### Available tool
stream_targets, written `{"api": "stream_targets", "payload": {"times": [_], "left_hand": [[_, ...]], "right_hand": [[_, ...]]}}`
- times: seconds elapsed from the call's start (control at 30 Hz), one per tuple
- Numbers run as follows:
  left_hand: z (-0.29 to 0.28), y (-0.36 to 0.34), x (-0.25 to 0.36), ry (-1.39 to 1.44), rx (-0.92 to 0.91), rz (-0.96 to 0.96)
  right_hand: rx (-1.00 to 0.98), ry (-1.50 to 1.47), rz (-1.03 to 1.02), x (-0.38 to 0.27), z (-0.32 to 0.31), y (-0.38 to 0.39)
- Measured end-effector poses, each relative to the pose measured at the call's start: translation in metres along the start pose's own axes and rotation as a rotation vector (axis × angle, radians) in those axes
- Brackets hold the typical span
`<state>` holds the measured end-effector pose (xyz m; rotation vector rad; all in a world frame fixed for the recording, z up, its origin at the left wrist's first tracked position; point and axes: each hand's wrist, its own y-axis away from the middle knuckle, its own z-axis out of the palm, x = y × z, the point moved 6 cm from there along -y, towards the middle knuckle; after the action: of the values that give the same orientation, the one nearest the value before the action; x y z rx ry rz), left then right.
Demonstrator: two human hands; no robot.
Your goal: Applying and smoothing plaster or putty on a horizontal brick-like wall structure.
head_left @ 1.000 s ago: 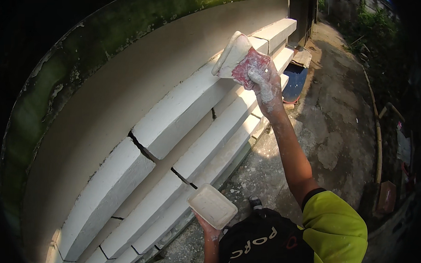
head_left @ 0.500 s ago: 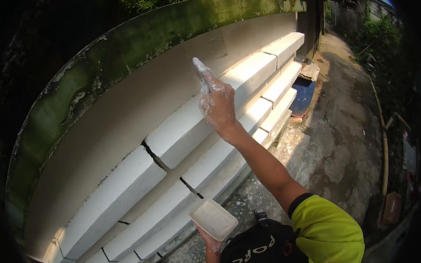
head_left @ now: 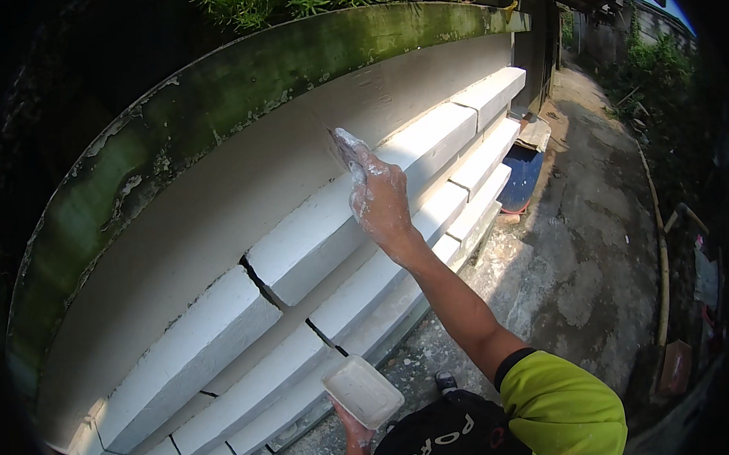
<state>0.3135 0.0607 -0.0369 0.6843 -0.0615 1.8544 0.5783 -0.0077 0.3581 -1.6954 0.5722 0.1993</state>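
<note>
My right hand (head_left: pixel 377 198), white-smeared and closed, grips a thin flat scraper (head_left: pixel 338 147) against the smooth plastered wall (head_left: pixel 185 219), just above the top row of white ledge blocks (head_left: pixel 307 226). Most of the scraper is hidden by my fingers. Low in view, my left hand (head_left: pixel 352 419) is closed on a cream rectangular plastic tray (head_left: pixel 363 390), held beside the lower blocks. Dark gaps separate some blocks.
A green, mossy, flaking coping (head_left: pixel 142 156) curves above the wall, with plants (head_left: pixel 306 1) over it. A blue container (head_left: pixel 523 176) stands by the wall's far end. A stained concrete path (head_left: pixel 585 258) runs along the right, edged by poles (head_left: pixel 663 271) and weeds.
My right hand swung left from a raised position, its red, putty-covered surface turned out of sight, onto the wall, then shifted slightly down. The view has tilted, showing more plants above.
</note>
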Motion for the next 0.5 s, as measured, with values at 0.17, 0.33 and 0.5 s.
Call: {"api": "stream_targets", "payload": {"times": [0.17,0.33,0.5], "left_hand": [[-0.003,0.01,-0.006,-0.038,-0.009,-0.033],[-0.001,0.008,-0.011,-0.041,0.011,-0.027],[-0.005,0.008,-0.014,0.032,0.042,-0.023]], "right_hand": [[0.245,0.234,0.289,0.092,-0.04,-0.075],[0.032,0.361,0.062,0.071,0.03,-0.07],[-0.12,0.051,0.007,0.017,-0.008,-0.024]]}}
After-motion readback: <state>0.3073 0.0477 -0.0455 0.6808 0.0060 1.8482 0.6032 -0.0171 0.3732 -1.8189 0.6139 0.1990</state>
